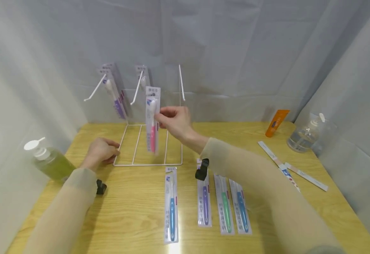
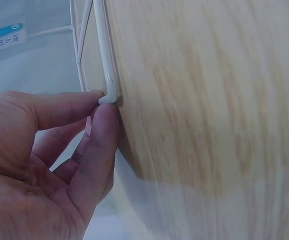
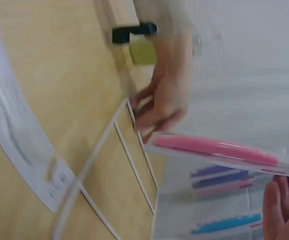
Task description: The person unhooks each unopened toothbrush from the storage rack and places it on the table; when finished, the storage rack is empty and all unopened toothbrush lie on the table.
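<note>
One wooden table [image 1: 134, 211] carries it all; we place things by the white wire rack [image 1: 148, 144] at its back. On the rack's three hooks hang two packs, the nearest a purple toothbrush pack [image 1: 116, 93]. In front of the rack lie four packs in a row. Our left hand [image 1: 100, 151] holds the rack's front left corner, fingers [image 2: 92, 145] curled against the wire. Our right hand [image 1: 175, 121] pinches the pink toothbrush pack [image 1: 152, 120] upright above the rack base.

Toothbrush packs [image 1: 171, 204] and tubes carry print, none legible
</note>
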Motion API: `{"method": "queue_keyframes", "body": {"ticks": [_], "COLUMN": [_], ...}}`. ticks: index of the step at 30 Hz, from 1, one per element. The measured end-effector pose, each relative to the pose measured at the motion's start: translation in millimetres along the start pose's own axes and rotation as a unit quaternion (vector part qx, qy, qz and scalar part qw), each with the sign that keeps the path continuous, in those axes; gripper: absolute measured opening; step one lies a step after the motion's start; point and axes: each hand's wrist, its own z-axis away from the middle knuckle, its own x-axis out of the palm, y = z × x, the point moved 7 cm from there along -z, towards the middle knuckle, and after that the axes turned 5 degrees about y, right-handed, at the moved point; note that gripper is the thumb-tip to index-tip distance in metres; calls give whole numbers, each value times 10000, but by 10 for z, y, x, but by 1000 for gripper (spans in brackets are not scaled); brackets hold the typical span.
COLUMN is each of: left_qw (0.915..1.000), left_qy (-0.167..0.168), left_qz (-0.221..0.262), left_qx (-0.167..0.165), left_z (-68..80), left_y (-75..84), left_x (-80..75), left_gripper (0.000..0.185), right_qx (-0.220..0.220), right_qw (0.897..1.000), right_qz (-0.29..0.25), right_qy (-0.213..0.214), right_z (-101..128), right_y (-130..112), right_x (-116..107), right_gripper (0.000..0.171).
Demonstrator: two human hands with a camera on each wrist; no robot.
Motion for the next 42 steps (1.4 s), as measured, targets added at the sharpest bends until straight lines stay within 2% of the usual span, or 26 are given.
{"method": "queue_keyframes", "body": {"ticks": [5,10,14,18,24,35,42], "left_qw": [10000,9999,9999,9998,9999,9999,9998], "left_qy": [33,-21,23,61,60,105,151], "left_qz": [-52,-97,-133,-138,-89,-122,-141], "left_qx": [67,73,93,104,31,-43,-17], "left_z": [-34,-42,-46,-73,-108,-25,20], "left_y": [18,-10,-32,-60,-93,-127,-100], "left_x": [-30,-12,-30,-61,-87,-103,-115], "left_gripper": [49,50,50,51,51,52,51], "right_qx": [932,1945,2481,2832,3139,3173,3174], "right_qw": [9938,9742,9608,9497,9363,9304,9297], "right_qz": [-215,-389,-173,22,22,237,292], "right_qy": [-569,-1074,-1224,-1340,-1577,-1817,-1847], "right_z": [387,798,1038,1169,1237,1265,1302], "right_y": [284,710,933,1032,1086,1119,1106], "right_x": [49,228,322,381,460,562,541], "right_gripper": [24,20,18,14,7,7,11]}}
